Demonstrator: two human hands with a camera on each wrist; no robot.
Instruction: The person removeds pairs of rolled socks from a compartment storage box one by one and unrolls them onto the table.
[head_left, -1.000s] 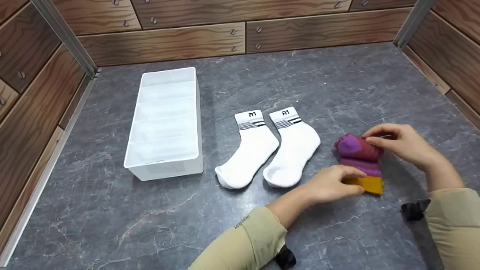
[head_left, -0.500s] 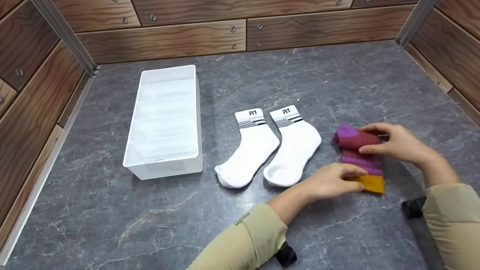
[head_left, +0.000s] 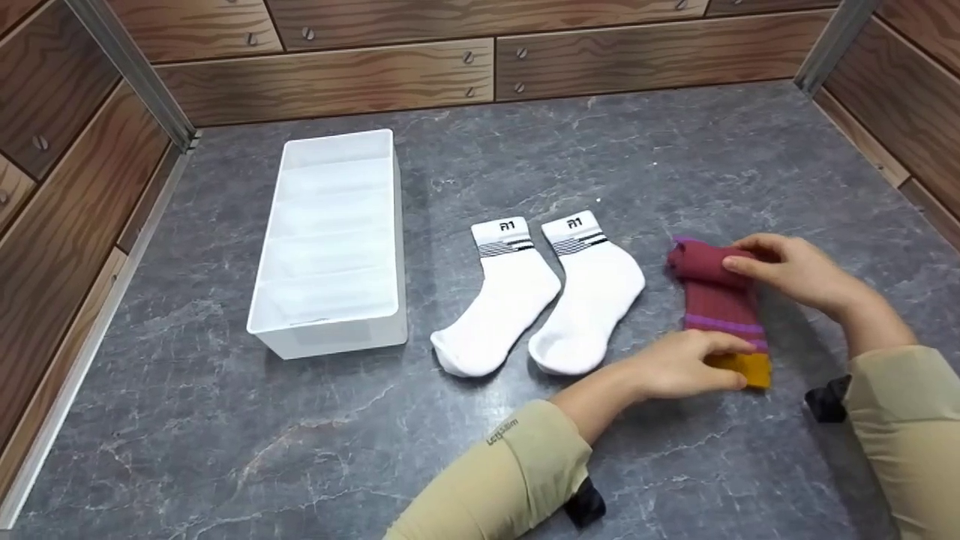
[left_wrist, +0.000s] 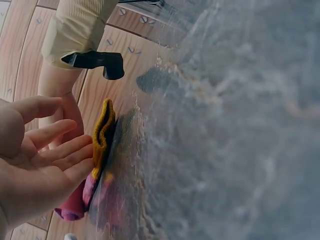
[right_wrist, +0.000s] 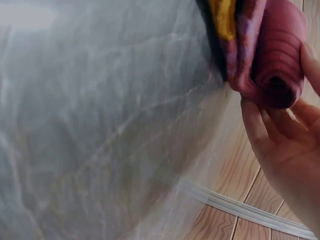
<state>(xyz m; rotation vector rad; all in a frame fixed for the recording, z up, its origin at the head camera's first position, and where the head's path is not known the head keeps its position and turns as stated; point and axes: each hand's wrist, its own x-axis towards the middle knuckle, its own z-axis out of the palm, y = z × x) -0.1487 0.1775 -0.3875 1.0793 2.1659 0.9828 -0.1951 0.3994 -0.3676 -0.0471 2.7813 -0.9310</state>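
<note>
A maroon sock [head_left: 721, 300] with purple stripes and a yellow cuff [head_left: 754, 369] lies on the grey tabletop, its far end rolled up. My right hand [head_left: 799, 271] grips the right end of that roll, thumb on the near side and fingers behind. The right wrist view shows the roll's spiral end [right_wrist: 277, 85] between thumb and fingers. At the cuff, my left hand [head_left: 686, 365] has its fingers loosely extended over the fabric; in the left wrist view the fingertips [left_wrist: 86, 167] reach the cuff's side and the palm faces up. Part of the cuff is hidden under this hand.
Two white ankle socks [head_left: 499, 300] with black marks lie side by side, left of the maroon one. Farther left stands a long white plastic box [head_left: 330, 339] with dividers. Wood-patterned walls [head_left: 322, 86] border the tabletop at the back and sides.
The maroon sock's far end has been turned over and its roll now sits a little farther away, its purple patch mostly out of sight. My left hand has shifted slightly right along the cuff.
</note>
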